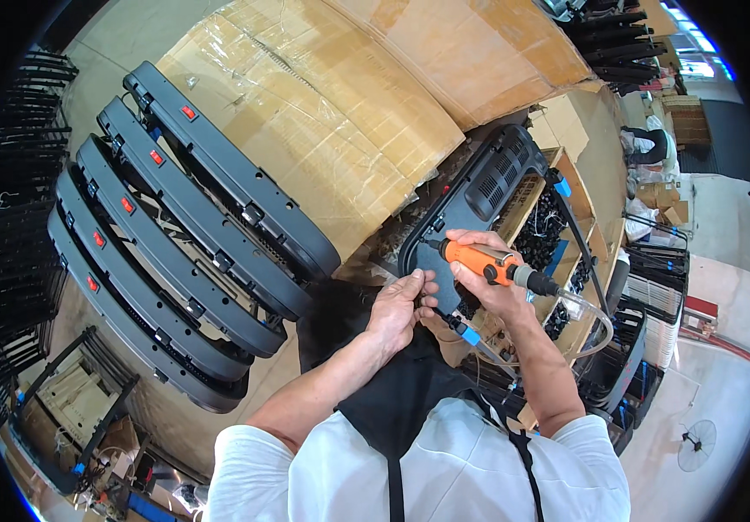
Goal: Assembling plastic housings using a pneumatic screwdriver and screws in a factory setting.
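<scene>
My right hand is wrapped round an orange power screwdriver with a black nose, its clear hose curving away behind it. The tool's nose points left, over a dark grey plastic housing with a vented motor hump at its far end. Beside the housing's near left edge, my left hand is closed, thumb against curled fingers. Whatever it pinches, if anything, is too small or hidden to make out. Where the screwdriver's tip meets the housing, if it does, cannot be seen clearly.
Several dark grey housings with red switches stand in a row at left. Cardboard sheets cover the surface ahead. A wooden bin with small black parts lies at right. Black frames are stacked far left; a fan stands far right.
</scene>
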Demonstrator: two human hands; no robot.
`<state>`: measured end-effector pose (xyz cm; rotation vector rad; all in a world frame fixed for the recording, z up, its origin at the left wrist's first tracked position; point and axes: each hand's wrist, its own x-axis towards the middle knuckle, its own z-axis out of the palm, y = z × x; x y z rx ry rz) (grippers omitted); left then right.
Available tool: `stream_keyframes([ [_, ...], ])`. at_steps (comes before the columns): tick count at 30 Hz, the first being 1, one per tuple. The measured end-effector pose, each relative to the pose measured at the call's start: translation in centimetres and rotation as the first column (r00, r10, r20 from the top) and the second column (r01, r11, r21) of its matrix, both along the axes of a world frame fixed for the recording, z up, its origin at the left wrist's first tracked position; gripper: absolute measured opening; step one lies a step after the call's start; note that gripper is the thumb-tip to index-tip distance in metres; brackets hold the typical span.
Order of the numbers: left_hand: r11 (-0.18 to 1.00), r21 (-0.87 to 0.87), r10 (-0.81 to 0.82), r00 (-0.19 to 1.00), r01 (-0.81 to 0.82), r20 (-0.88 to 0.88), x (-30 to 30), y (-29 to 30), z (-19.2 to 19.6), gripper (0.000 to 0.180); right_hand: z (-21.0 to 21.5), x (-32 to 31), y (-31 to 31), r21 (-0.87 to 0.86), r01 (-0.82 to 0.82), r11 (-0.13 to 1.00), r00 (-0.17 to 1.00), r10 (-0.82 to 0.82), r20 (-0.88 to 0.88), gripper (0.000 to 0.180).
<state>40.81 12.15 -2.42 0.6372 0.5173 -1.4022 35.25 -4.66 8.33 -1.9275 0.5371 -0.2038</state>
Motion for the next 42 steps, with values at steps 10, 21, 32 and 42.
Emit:
stream_keyframes([
  [10, 0.997, 0.070, -0.010, 1.000, 0.009, 0.004, 1.1, -0.6, 0.0, 0.031, 0.8, 0.4, 0.1, -0.083, 0.020, 0.996, 0.997, -0.026, -0.067, 0.048],
  [21, 0.967, -0.244, 0.022, 0.980, -0.071, -0.197, 0.4, -15.4, 3.4, 0.021, 8.0, -7.8, -8.9, 0.097, 0.215, 0.972, 0.965, -0.227, 0.129, 0.051],
  [32, 0.980, -0.166, -0.124, 0.988, 0.108, -0.088, -6.7, -34.1, 4.5, 0.031, 8.0, -14.0, -25.4, 0.100, 0.368, 0.925, 0.919, -0.378, 0.111, 0.054],
  [42, 0.942, -0.005, -0.324, 0.917, 0.334, 0.234, -8.0, -34.8, 2.4, 0.032, 2.8, -10.3, -37.2, 0.132, 0.349, 0.928, 0.901, -0.371, 0.224, 0.053],
])
